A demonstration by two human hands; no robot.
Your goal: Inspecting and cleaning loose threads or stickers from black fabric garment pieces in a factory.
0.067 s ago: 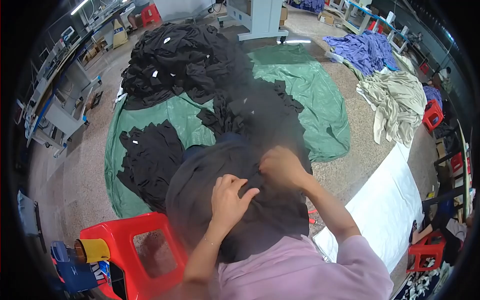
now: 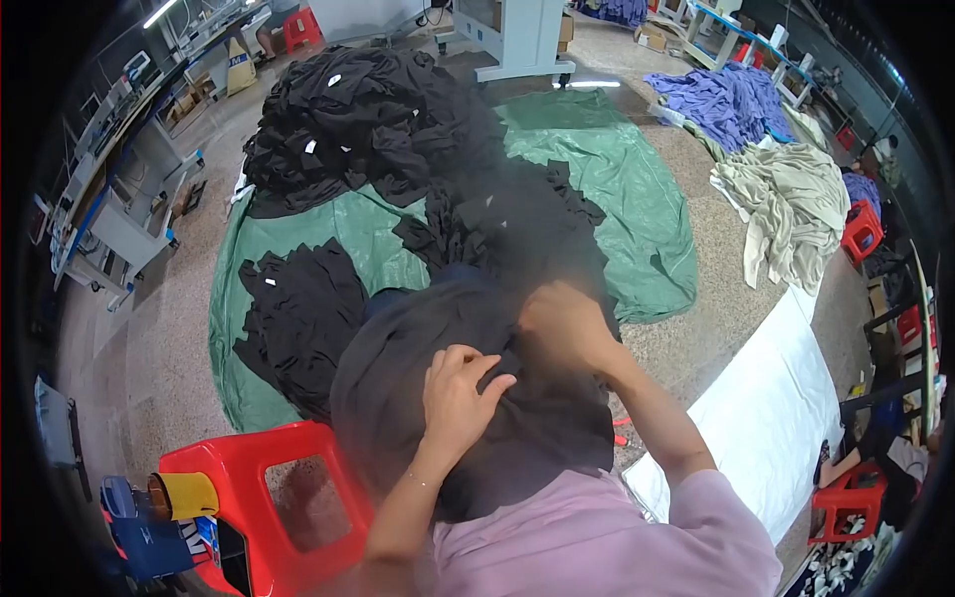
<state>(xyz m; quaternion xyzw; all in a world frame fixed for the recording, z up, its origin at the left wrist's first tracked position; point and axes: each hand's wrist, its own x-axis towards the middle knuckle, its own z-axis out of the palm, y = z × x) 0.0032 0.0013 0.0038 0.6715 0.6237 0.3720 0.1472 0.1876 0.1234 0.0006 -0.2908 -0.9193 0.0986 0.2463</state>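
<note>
A black garment [image 2: 398, 388] is spread across my lap, its cloth gathered in loose folds. My left hand [image 2: 460, 393] rests on it with curled fingers, thumb and index finger bent towards each other around a bit of the cloth. To the right and slightly farther off, my right hand [image 2: 565, 320] is closed on the same garment; motion blur softens its outline, and the fingertips are partly hidden. Past my knees, more black garments [image 2: 527, 214] lie heaped, and a smaller black stack [image 2: 303, 313] sits to the left.
A large black pile [image 2: 363, 119] covers part of a green sheet [image 2: 647, 229]. At my left stands a red stool [image 2: 254, 453] with a yellow tape roll [image 2: 186, 496]. To the right lie a white sheet [image 2: 766, 408], pale green cloth [image 2: 796, 194] and purple cloth [image 2: 721, 99].
My right hand has shifted very slightly and is more blurred. My left hand and the garment look almost the same.
</note>
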